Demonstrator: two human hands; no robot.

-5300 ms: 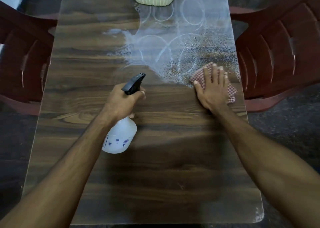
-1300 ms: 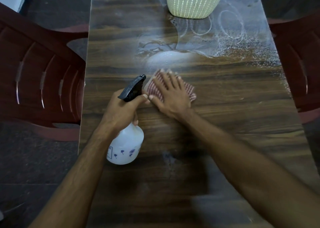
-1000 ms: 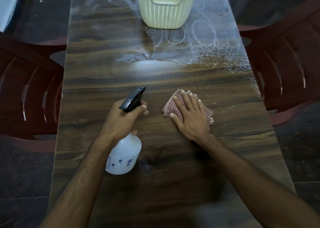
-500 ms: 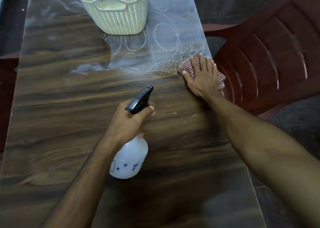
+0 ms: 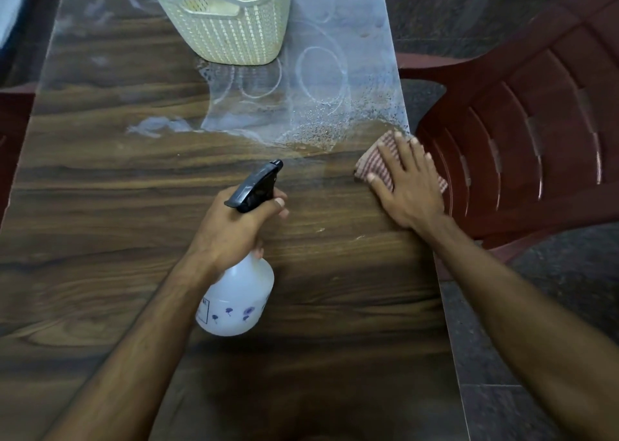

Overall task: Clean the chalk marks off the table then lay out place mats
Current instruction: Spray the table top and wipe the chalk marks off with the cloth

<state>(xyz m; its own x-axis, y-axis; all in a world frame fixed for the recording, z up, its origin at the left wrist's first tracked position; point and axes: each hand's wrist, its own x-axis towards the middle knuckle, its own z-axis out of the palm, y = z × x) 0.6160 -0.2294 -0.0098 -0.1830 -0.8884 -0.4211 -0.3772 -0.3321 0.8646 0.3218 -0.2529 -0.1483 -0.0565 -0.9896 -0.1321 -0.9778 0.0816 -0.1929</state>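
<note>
White chalk rings and smears (image 5: 321, 72) cover the far right part of the dark wooden table (image 5: 117, 189), speckled with spray droplets. My right hand (image 5: 407, 186) presses flat on a red-and-white checked cloth (image 5: 375, 164) at the table's right edge, just below the wet chalk. My left hand (image 5: 241, 226) grips the neck of a white spray bottle (image 5: 234, 300) with a black trigger head pointing toward the chalk. The bottle stands on the table's middle. No place mats are visible.
A cream woven plastic basket (image 5: 227, 21) stands at the far end among the chalk marks. A dark red plastic chair (image 5: 519, 139) sits close against the table's right edge. Another red chair (image 5: 10, 132) shows at the left edge.
My right hand has slid the cloth back toward me along the right edge, off the wet chalk patch. The left hand keeps holding the spray bottle in place.
</note>
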